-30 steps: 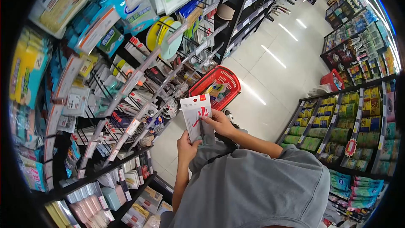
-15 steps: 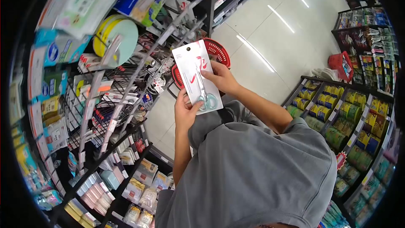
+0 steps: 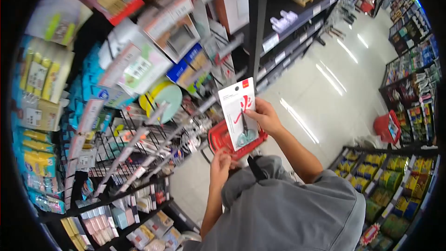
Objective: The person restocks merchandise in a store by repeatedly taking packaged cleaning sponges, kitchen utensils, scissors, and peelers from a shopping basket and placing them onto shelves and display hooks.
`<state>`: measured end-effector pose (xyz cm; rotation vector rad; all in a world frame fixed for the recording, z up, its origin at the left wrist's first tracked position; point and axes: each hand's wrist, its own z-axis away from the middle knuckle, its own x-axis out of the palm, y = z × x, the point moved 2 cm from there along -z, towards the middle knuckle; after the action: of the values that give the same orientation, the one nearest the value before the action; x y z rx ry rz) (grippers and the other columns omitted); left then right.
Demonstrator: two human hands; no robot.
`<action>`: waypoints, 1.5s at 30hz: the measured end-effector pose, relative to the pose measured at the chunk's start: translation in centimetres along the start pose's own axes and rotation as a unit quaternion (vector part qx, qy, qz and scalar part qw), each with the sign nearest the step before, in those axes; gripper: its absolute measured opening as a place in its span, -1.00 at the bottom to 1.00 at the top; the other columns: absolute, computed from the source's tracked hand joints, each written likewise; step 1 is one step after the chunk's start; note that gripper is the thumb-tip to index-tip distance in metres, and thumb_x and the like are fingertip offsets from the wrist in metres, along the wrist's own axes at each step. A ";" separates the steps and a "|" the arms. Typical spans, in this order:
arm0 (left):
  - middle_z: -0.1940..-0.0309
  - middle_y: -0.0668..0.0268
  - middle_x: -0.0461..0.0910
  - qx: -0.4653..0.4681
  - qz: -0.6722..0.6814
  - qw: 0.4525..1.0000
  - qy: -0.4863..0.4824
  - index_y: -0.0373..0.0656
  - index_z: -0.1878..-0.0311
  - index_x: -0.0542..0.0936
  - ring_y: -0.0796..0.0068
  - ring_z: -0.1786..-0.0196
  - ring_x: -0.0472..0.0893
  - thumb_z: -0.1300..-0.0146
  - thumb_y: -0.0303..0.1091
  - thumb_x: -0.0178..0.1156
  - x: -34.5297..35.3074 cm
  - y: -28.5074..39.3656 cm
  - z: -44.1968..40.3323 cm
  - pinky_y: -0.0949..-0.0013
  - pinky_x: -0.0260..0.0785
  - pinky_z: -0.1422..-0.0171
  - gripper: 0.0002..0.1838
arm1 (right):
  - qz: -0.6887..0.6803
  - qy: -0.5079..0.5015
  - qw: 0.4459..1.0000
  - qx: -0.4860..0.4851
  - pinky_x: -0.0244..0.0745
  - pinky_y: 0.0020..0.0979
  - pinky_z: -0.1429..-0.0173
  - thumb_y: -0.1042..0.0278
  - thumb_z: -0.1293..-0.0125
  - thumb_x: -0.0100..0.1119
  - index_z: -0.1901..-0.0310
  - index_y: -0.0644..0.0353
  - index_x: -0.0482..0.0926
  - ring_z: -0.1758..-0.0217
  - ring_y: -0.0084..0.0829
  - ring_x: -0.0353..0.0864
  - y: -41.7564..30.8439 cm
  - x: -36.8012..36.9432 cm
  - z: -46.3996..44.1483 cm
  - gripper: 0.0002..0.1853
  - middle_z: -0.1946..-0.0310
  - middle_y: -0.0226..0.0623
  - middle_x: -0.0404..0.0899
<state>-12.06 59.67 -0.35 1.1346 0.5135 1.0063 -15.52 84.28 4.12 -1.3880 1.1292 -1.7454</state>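
The person's right hand (image 3: 268, 117) gripped the right edge of a white card package (image 3: 231, 111), thumb pressed on its front and fingers closed behind. Red brush-like lettering marked the card, and scissors (image 3: 246, 138) with teal handles showed on it, handles toward the bottom. The package was held up at a slight tilt in front of the body. The left hand (image 3: 220, 166), fingers loosely bent, was just beside its lower left corner; whether it touched the card could not be told. Directly behind the package was a red shopping basket (image 3: 220, 138), partly hidden. Nearer the viewer spread a grey shirt (image 3: 288, 209). To the left rose a rack with round yellow and pale green items (image 3: 168, 104); beyond the right arm, past a shiny pale floor (image 3: 302, 97), shelves held yellow and green packages (image 3: 389, 179).
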 end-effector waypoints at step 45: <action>0.22 0.28 0.59 0.040 -0.092 0.993 0.067 -0.25 -0.05 0.46 0.52 0.24 0.61 -0.30 -0.41 0.14 -4.8 -5.3 3.8 0.52 0.43 0.22 -0.72 | 0.202 0.119 0.939 -0.251 0.40 -0.40 0.12 0.43 -0.07 0.22 0.17 0.33 0.61 0.29 -0.38 0.59 -16.5 2.6 -19.1 -0.74 0.33 -0.13 0.66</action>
<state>-9.31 53.24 -4.44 1.0725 0.7580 0.9108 -34.07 93.68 18.64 -1.1141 1.9434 -1.3995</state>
